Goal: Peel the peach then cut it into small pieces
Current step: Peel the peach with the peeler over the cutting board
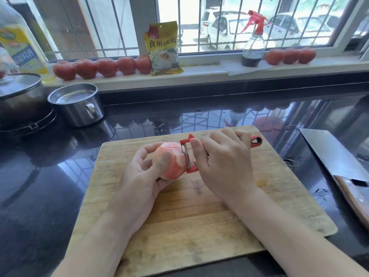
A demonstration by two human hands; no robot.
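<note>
My left hand (143, 176) grips a pink, mostly peeled peach (175, 156) above the wooden cutting board (199, 226), thumb across its front. My right hand (225, 160) holds a red Y-shaped peeler (188, 156), its blade lying against the peach's right side. The peeler's handle end (256, 141) sticks out past my fingers.
A cleaver (337, 156) lies on the dark counter right of the board. A steel pot (76, 104) and a lidded pan (20, 92) stand at the back left. Tomatoes (103, 67), a yellow packet (164, 48) and a spray bottle (253, 47) line the windowsill.
</note>
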